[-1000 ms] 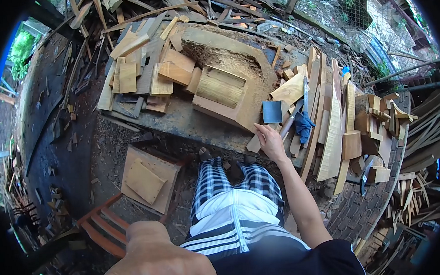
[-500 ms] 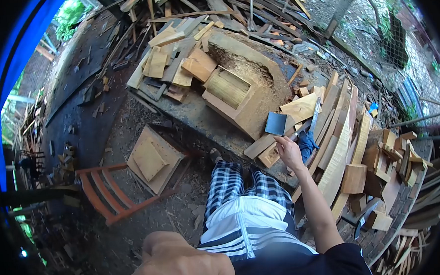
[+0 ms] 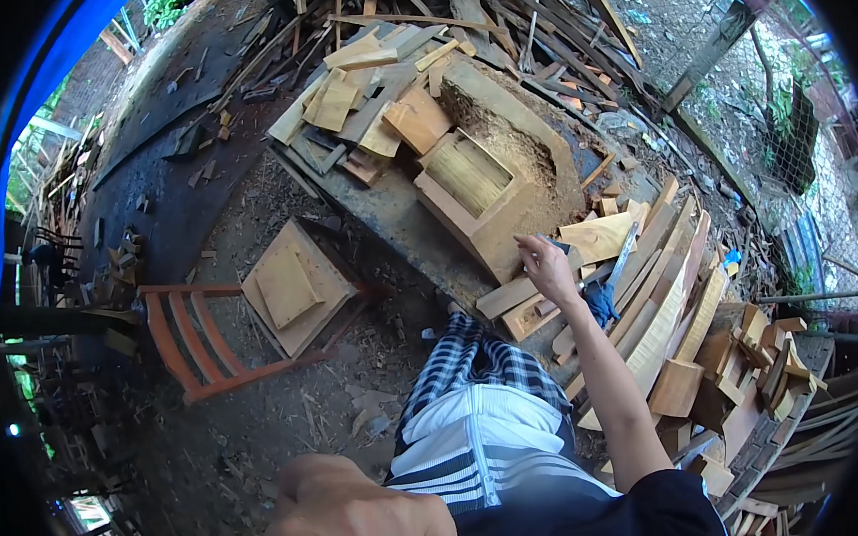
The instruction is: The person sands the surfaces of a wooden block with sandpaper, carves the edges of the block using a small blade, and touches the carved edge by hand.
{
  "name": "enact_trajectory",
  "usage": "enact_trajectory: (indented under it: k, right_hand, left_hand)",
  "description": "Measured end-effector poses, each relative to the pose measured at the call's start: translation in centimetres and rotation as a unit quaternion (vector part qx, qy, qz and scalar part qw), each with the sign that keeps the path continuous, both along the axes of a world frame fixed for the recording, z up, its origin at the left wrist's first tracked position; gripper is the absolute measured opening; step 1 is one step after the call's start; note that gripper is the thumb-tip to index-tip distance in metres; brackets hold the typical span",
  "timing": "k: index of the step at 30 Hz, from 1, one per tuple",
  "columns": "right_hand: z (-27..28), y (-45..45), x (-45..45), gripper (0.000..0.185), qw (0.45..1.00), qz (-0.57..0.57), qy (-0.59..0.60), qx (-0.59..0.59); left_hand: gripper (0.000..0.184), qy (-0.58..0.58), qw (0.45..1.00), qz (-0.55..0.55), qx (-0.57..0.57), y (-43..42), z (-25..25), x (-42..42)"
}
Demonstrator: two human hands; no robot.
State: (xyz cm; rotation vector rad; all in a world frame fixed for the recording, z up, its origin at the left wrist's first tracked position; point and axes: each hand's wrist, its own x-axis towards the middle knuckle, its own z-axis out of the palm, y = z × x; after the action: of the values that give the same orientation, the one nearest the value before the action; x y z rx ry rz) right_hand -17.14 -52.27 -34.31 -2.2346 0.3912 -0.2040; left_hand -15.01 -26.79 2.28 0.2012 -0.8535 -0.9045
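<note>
My right hand (image 3: pixel 548 269) is over the near right corner of the wooden box (image 3: pixel 500 227), with its fingers bent. A dark sheet that looks like sandpaper (image 3: pixel 570 252) shows only as a small piece behind the hand; it appears to be held there. The box has a recessed top panel and lies on the workbench among sawdust. Close to the camera, my left hand (image 3: pixel 355 515) is curled with its knuckles up. What it holds, if anything, is hidden.
Wood offcuts (image 3: pixel 333 98) and long boards (image 3: pixel 658 280) lie on the bench (image 3: pixel 383 217). A blue cloth or glove (image 3: pixel 601 305) lies right of my hand, beside a metal strip (image 3: pixel 622 255). On the left stands a reddish chair (image 3: pixel 195 334) with a wooden panel (image 3: pixel 285 288) on its seat.
The grey-blue sheet was fully visible beyond my right fingers and is now mostly behind the hand. My right hand has moved up and left toward the box. The camera view has shifted slightly.
</note>
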Motion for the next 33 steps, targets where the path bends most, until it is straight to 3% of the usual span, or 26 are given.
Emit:
enact_trajectory:
  k: [5,7,9,10,11,12,13,15,16,18,19,22,24,25,27,33]
  right_hand:
    - [0.4,-2.1,7.1,0.026,0.998,-0.047,-0.045,-0.002]
    - [0.2,-2.8,10.0,0.028,0.994,-0.073,-0.065,-0.054]
    - [0.0,-3.1,12.0,0.029,0.995,-0.074,-0.023,-0.067]
    - [-0.3,-3.5,12.6,0.03,0.994,-0.075,0.017,-0.076]
    - [-1.5,-3.9,13.1,0.029,0.987,-0.044,-0.061,-0.144]
    - [-2.5,-4.7,13.4,0.029,0.987,-0.045,-0.056,-0.141]
    - [-2.9,-5.1,13.8,0.027,0.996,-0.052,-0.025,-0.072]
    - [-3.5,-5.3,13.6,0.026,0.998,-0.064,0.011,0.001]
    - [-3.6,-5.3,13.2,0.027,0.992,-0.071,0.031,0.102]
    - [-3.8,-5.1,12.0,0.031,0.946,-0.088,0.065,0.304]
    - [-2.8,-4.4,11.1,0.036,0.913,-0.109,0.088,0.382]
    - [-2.9,-2.5,8.7,0.036,0.866,-0.14,0.074,0.474]
    - [-2.8,-1.8,7.5,0.036,0.856,-0.14,0.07,0.493]
    - [-2.5,-1.4,7.1,0.037,0.847,-0.132,0.075,0.509]
    - [-0.8,-0.8,6.5,0.037,0.842,-0.115,0.09,0.52]
    - [0.6,-2.1,3.6,0.038,0.766,-0.078,0.028,0.638]
  left_hand:
    - [0.029,0.003,0.999,0.017,0.048,0.3,0.6,3.1]
    - [0.027,-0.021,0.999,0.049,0.01,-0.6,-0.1,4.4]
    - [0.026,-0.05,0.996,0.071,-0.027,-1.0,-1.0,5.7]
    - [0.026,-0.008,0.999,0.049,-0.016,-0.7,-1.7,6.4]
    - [0.03,0.034,0.999,0.028,-0.002,-0.5,-2.7,6.9]
    - [0.045,0.012,0.998,0.062,0.03,-0.5,-4.1,7.9]
    - [0.056,-0.022,0.991,0.131,0.034,-1.0,-7.2,9.0]
    - [0.063,0.104,0.947,0.191,0.238,-1.6,-11.3,10.9]
    - [0.056,0.099,0.931,0.198,0.289,-2.0,-14.3,12.3]
    - [0.034,0.155,0.841,0.233,0.462,-3.1,-19.4,13.6]
    - [0.032,0.175,0.809,0.249,0.503,-3.5,-22.2,13.8]
    - [0.042,0.089,0.723,0.259,0.635,-4.1,-29.8,13.9]
    - [0.047,0.004,0.704,0.274,0.656,-5.5,-32.4,13.4]
    - [0.047,-0.002,0.754,0.261,0.603,-6.3,-32.8,13.4]
    - [0.046,0.007,0.767,0.234,0.597,-7.0,-35.4,13.2]
    - [0.039,0.066,0.792,0.213,0.569,-8.0,-33.0,12.4]
